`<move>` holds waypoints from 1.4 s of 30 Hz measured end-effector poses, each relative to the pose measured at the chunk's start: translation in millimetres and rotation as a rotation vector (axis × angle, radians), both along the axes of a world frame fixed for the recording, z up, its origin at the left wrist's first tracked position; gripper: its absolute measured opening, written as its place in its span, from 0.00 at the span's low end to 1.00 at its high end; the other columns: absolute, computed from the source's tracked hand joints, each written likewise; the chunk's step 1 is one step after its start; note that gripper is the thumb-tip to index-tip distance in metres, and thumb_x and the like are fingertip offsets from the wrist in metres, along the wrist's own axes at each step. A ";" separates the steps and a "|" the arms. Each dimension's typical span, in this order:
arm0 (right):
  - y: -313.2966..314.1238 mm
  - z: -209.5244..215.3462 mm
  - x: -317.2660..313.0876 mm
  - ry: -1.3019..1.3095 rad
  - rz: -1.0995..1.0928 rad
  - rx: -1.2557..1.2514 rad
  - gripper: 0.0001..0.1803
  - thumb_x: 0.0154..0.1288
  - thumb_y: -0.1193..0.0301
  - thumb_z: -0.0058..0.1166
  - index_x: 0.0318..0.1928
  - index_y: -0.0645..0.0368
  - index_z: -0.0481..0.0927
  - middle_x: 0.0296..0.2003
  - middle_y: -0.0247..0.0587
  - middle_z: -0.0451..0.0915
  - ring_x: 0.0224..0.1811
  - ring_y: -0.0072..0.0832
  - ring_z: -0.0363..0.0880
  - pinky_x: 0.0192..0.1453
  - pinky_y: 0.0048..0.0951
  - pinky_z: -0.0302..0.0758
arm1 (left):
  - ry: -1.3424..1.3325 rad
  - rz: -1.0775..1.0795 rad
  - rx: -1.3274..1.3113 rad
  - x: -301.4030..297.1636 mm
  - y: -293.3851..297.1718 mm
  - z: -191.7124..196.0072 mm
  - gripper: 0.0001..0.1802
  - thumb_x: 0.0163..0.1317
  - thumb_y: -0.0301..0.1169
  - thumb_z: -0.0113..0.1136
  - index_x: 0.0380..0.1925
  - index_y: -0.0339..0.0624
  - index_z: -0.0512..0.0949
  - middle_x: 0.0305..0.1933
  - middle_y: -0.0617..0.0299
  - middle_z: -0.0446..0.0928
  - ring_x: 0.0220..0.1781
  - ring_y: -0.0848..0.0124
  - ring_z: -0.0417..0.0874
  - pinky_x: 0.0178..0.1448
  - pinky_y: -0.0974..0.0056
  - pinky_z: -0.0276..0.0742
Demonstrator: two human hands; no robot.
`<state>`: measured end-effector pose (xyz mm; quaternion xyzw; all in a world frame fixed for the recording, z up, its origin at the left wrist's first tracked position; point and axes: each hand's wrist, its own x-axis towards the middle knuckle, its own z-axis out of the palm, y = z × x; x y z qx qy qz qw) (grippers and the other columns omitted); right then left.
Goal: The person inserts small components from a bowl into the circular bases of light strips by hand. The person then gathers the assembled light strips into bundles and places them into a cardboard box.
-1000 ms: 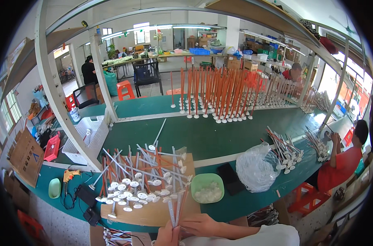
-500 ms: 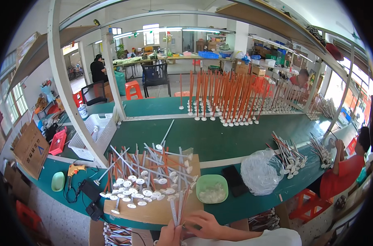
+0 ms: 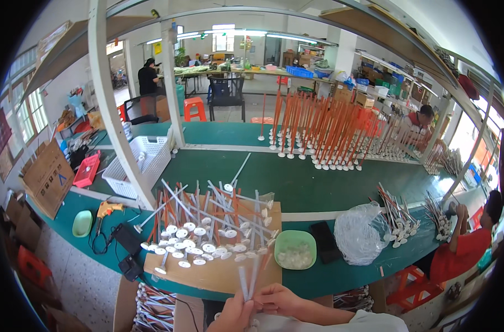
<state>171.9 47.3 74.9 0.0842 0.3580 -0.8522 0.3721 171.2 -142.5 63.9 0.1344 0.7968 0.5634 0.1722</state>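
Note:
My left hand (image 3: 234,316) is closed around a few thin grey and reddish-brown sticks (image 3: 243,283), which point upward in front of me at the lower middle. Beside it, my right hand (image 3: 278,300) has its fingers pinched together close to the sticks' lower part. Whatever lies between those fingertips is too small to make out. Just beyond my hands, a heap of grey and brown sticks with white round bases (image 3: 183,243) lies on a cardboard sheet (image 3: 219,279). A light green bowl (image 3: 294,237) holding small clear pieces stands right of the heap.
A black flat object (image 3: 323,236) and a clear plastic bag (image 3: 361,235) lie to the right. At the left are a glue gun (image 3: 109,208), a green dish (image 3: 82,223) and a white basket (image 3: 162,160). Upright brown sticks (image 3: 324,127) stand behind. Co-workers sit at the right.
The whole view has shifted, so the table things appear further right. My right fingers, blurred and more spread before, are now pinched near the sticks. My left hand keeps its hold.

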 end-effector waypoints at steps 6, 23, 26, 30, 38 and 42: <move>-37.9 -26.0 -18.5 0.597 0.007 0.713 0.17 0.55 0.61 0.71 0.29 0.59 0.79 0.24 0.29 0.77 0.26 0.12 0.70 0.29 0.19 0.68 | 0.023 -0.255 0.544 3.9 -39.8 -24.4 0.22 0.73 0.43 0.41 0.52 0.35 0.69 0.22 0.60 0.73 0.23 0.71 0.74 0.30 0.66 0.72; -233.8 -105.9 -125.7 1.867 0.086 1.154 0.07 0.59 0.69 0.63 0.31 0.55 0.78 0.24 0.37 0.75 0.25 0.36 0.76 0.28 0.37 0.70 | 0.636 1.447 1.049 189.1 -363.9 -69.9 0.21 0.75 0.51 0.39 0.34 0.48 0.70 0.70 0.40 0.63 0.54 0.57 0.82 0.48 0.61 0.81; -234.9 -107.5 -124.3 1.863 0.154 1.205 0.06 0.59 0.71 0.62 0.32 0.56 0.78 0.23 0.36 0.73 0.25 0.37 0.73 0.28 0.38 0.67 | 0.292 2.022 0.823 207.2 -385.5 -145.7 0.20 0.76 0.48 0.36 0.34 0.47 0.70 0.52 0.46 0.80 0.41 0.58 0.85 0.42 0.59 0.78; -240.3 -102.5 -120.1 1.892 0.273 1.308 0.06 0.60 0.72 0.59 0.34 0.57 0.76 0.22 0.37 0.71 0.25 0.37 0.71 0.28 0.38 0.66 | 0.024 2.039 0.373 186.8 -373.9 -233.3 0.20 0.76 0.47 0.39 0.30 0.44 0.65 0.21 0.60 0.71 0.20 0.68 0.76 0.24 0.65 0.73; -239.2 -106.3 -118.7 1.769 0.409 1.455 0.05 0.61 0.75 0.55 0.36 0.62 0.73 0.24 0.39 0.65 0.23 0.34 0.64 0.25 0.36 0.59 | -0.273 2.048 -0.335 135.3 -414.3 -411.3 0.23 0.74 0.44 0.40 0.31 0.33 0.68 0.27 0.39 0.76 0.33 0.41 0.79 0.40 0.45 0.73; -236.4 -109.1 -120.3 1.756 0.422 1.500 0.06 0.64 0.74 0.51 0.33 0.63 0.70 0.24 0.39 0.63 0.23 0.30 0.61 0.25 0.32 0.55 | -0.435 1.874 -0.550 119.9 -455.9 -465.1 0.19 0.70 0.40 0.43 0.43 0.31 0.61 0.34 0.27 0.77 0.42 0.31 0.78 0.49 0.39 0.73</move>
